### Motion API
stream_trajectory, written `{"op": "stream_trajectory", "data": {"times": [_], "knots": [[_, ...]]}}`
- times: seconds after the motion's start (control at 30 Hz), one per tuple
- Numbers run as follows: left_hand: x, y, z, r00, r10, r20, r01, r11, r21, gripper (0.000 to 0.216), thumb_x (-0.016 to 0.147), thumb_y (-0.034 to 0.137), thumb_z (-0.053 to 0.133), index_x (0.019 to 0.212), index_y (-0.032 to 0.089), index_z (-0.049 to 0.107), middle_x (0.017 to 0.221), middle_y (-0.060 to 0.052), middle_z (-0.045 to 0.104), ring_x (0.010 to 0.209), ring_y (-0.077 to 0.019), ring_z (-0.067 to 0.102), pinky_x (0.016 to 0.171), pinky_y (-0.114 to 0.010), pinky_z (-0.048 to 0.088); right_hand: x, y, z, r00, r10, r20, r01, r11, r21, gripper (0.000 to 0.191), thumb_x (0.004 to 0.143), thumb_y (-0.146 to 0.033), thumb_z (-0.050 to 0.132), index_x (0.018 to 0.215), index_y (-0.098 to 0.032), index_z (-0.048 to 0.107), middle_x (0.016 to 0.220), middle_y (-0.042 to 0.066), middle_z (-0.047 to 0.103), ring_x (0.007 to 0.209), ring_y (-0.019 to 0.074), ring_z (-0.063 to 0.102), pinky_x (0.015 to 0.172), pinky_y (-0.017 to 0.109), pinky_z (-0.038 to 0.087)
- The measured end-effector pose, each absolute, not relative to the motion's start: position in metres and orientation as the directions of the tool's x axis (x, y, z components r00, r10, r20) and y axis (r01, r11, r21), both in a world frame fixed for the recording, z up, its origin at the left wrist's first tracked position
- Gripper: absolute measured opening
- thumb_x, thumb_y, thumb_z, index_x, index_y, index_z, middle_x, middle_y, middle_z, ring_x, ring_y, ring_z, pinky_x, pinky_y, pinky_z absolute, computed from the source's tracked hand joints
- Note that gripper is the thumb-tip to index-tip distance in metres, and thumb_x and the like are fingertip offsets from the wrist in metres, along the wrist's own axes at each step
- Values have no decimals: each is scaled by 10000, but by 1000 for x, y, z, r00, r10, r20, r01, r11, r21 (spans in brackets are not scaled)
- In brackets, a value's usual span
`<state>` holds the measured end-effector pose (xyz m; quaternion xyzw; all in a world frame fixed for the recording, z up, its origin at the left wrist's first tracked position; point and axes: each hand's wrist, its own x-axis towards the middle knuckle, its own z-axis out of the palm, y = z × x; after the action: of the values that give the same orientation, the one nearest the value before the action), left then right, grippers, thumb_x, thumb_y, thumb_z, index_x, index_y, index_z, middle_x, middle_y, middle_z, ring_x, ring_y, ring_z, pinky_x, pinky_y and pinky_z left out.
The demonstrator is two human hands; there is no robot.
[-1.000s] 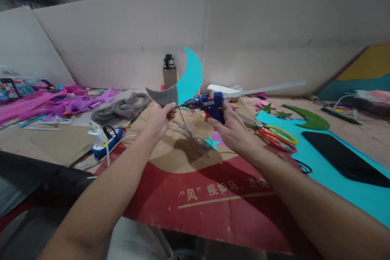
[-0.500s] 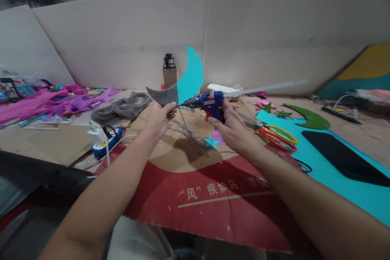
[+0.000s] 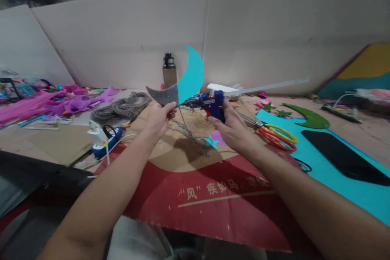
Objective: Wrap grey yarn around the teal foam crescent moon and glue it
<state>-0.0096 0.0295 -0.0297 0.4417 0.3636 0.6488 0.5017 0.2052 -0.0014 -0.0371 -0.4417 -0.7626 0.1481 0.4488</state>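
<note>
My left hand (image 3: 163,120) pinches a crescent moon cutout (image 3: 192,73) near its middle and holds it above the table. Bare turquoise shows on the upper half of the moon; grey cord (image 3: 164,95) is wound closely over the lower left half. A loose length of that cord hangs down from my fingers to the cardboard. In my right hand (image 3: 233,126) is a blue hot glue gun (image 3: 210,101), its small light glowing red and a long clear glue stick (image 3: 268,86) out of its back. The nozzle points left, at the moon close to the cord's edge; whether it touches, I cannot tell.
A red and tan cardboard sheet (image 3: 219,207) lies below my hands. To the left are a grey cord bundle (image 3: 122,107) and a blue power strip (image 3: 106,144). On the right lie scissors (image 3: 277,138), a black phone (image 3: 344,156) and a green crescent (image 3: 310,117). A bottle (image 3: 169,71) stands behind.
Almost nothing differs. The moon's upper tip has shifted very slightly up and to the right, while both hands keep their hold.
</note>
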Motion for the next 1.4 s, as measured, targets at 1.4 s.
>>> {"op": "stream_trajectory", "data": {"times": [1.4], "knots": [[-9,30,-31,-62,978,201,-304,-210,929,220,603,183,728,748,141,568,617,25,562,527,-54,497,513,-181,390,206,-2,-33,-190,799,570,471,584,-661,528,850,-272,499,1366,-274,386,1231,74,569,1176,267,512,1009,472,394]]}}
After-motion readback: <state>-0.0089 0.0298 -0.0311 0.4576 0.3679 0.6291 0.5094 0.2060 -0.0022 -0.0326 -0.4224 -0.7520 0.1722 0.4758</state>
